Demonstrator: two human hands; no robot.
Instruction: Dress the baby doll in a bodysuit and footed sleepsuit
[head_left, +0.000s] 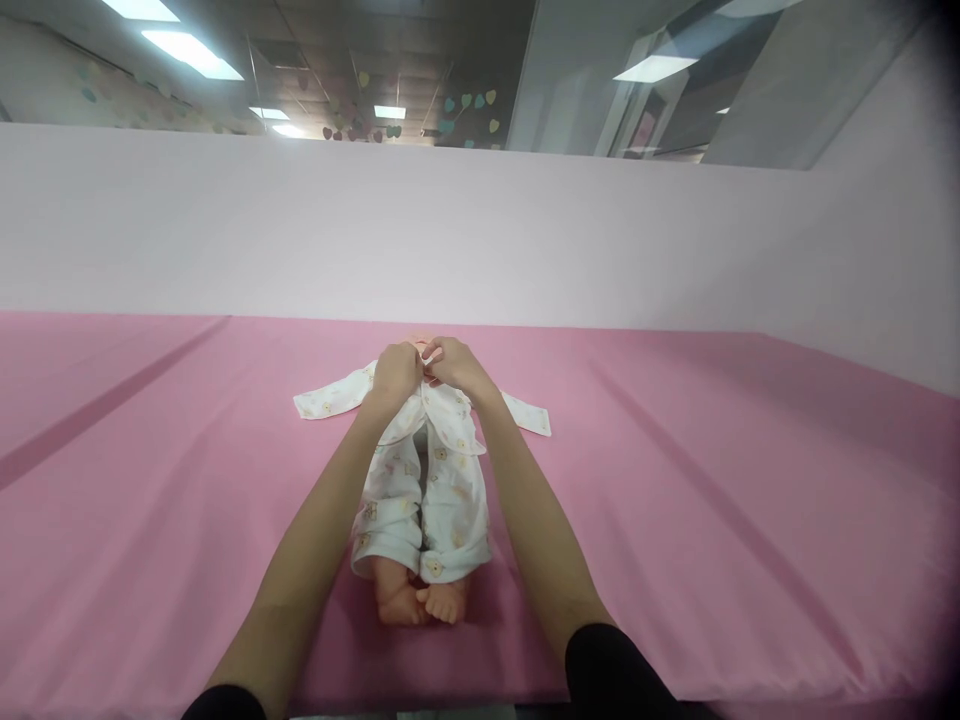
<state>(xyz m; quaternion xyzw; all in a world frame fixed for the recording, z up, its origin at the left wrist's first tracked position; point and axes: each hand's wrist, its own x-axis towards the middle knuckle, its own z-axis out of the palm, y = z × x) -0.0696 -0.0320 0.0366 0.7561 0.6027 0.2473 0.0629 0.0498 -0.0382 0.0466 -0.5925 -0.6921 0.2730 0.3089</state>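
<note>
The doll [420, 500] lay on its back in the middle of the desk [712, 500], its feet [424, 600] toward 6 o'clock and its head toward 12 o'clock. The garment [442, 480] was on the doll, with one sleeve spread to 9 o'clock and the other to 3 o'clock. Both hands met at the collar, the left hand [396, 372] touching the right hand [455, 365]. Behind the desk, at 12 o'clock, stood a partition wall [480, 230].

Both forearms are bare; black sleeves end near the elbows; the hands wear no gloves.
</note>
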